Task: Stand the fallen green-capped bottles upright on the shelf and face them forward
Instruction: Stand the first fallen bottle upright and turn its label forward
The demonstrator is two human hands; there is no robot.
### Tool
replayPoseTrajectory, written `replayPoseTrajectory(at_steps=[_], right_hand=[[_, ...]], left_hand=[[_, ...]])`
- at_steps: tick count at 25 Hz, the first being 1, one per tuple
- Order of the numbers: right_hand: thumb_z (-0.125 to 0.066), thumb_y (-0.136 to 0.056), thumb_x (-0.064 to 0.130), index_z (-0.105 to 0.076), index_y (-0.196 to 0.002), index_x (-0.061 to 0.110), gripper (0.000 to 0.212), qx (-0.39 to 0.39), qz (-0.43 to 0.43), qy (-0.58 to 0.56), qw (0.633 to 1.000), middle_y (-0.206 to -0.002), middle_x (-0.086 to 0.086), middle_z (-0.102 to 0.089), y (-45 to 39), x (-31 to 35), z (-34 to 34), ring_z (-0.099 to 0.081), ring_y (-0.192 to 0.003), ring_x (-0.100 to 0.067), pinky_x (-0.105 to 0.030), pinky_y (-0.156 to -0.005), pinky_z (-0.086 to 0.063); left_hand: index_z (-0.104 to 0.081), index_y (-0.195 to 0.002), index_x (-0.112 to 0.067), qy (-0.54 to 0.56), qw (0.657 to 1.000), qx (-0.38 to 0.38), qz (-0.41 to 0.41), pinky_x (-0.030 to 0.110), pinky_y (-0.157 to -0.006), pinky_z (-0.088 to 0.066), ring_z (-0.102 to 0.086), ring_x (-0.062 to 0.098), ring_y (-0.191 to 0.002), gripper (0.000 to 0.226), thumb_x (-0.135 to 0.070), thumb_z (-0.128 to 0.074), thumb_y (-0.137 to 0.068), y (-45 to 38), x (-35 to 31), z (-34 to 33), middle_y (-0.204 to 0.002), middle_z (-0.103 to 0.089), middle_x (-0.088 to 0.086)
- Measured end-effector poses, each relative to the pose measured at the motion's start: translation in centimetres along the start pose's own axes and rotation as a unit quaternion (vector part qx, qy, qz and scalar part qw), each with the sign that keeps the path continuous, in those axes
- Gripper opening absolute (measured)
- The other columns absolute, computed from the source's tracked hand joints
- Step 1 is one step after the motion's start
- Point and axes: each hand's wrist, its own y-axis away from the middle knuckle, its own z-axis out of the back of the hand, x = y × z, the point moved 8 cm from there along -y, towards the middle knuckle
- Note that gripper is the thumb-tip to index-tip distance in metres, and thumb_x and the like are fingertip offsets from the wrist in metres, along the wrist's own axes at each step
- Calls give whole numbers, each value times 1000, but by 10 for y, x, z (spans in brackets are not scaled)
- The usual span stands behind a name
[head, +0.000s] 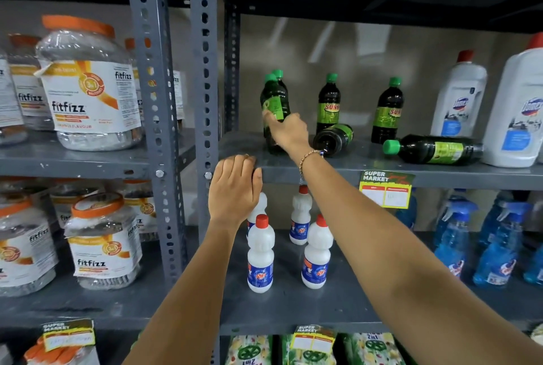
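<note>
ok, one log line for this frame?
right hand: gripping upright green bottle | left hand: resting on shelf edge | fallen bottles: two, right one | step: in progress

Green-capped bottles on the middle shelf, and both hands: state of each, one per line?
Dark green-capped bottle in the right hand: upright, gripped.
Bottle behind it: upright.
Centre bottle: upright, label forward.
Right bottle: upright, label partly turned.
Bottle behind the wrist: fallen.
Bottle by the white jug: fallen, cap leftward.
Right hand: gripping.
Left hand: on the shelf edge.
</note>
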Motion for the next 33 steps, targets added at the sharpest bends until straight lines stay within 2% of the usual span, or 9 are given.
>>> replayPoseTrajectory(at_steps=[2,4,9,12,15,20,24,29,33], right_hand=[[-51,-88,56,-38,-120,2,64,1,25,-46,999,-112,-15,-59,5,-4,-13,-60,-104,-34,-40,-84,-47],[-53,-88,56,-30,-123,5,65,50,29,-52,997,-119,-16,-57,4,-9,-24,-58,-107,-32,-42,-87,-47],[-62,-89,36,-21,-133,4,68,160,-8,-129,979,-128,-8,-51,5,-23,-29,-49,-116,-19,-29,-92,-39],[-71,-82,12,-21,-131,7,71,158,-24,-157,975,-126,-9,-52,2,-28,-27,-50,-116,-20,-28,-91,-40],[-72,-78,3,-22,-131,6,73,155,-26,-159,975,-123,-11,-53,1,-28,-27,-51,-111,-20,-28,-88,-42],[-81,-68,13,-27,-114,15,71,71,-10,-120,990,-122,-11,-53,-4,-32,-18,-54,-112,-24,-31,-88,-45],[-74,-75,7,-23,-124,9,70,110,-18,-146,983,-115,-8,-53,0,-30,-21,-53,-109,-22,-28,-83,-42],[-87,-63,24,-24,-128,11,92,33,-7,-79,996,-131,-12,-42,-2,-32,-12,-47,-118,-26,-38,-100,-44],[-82,-67,17,-17,-135,8,94,55,-19,-117,991,-126,-13,-49,0,-33,-13,-51,-113,-25,-31,-88,-43]], left_hand=[[-62,-103,-6,4,1000,8,5,38,-86,-43,-60,27,-89,52,-35,-18,-102,0,1,-1,-98,-66,10],[-61,-103,-6,3,1000,7,2,38,-86,-44,-60,27,-90,52,-35,-18,-102,0,1,0,-99,-66,10],[-62,-103,-7,4,1000,7,3,37,-87,-43,-61,27,-91,53,-36,-18,-102,0,0,1,-100,-67,10],[-62,-102,-7,4,1000,2,-2,35,-87,-41,-61,26,-90,51,-35,-20,-102,0,1,0,-99,-67,10],[-63,-102,-7,11,1000,3,3,36,-86,-45,-62,26,-90,54,-37,-18,-102,0,1,0,-99,-67,9],[-63,-101,-7,7,1000,1,1,34,-87,-41,-62,26,-90,44,-33,-28,-100,0,1,0,-99,-67,9],[-63,-102,-8,4,1000,6,6,35,-87,-44,-62,26,-91,50,-36,-22,-102,1,1,-2,-99,-67,8],[-63,-102,-8,7,1000,9,8,36,-87,-45,-62,26,-91,52,-38,-20,-102,0,3,-2,-100,-67,9],[-63,-102,-8,6,1000,3,4,35,-87,-44,-62,26,-91,51,-37,-21,-102,1,2,-2,-100,-67,9]])
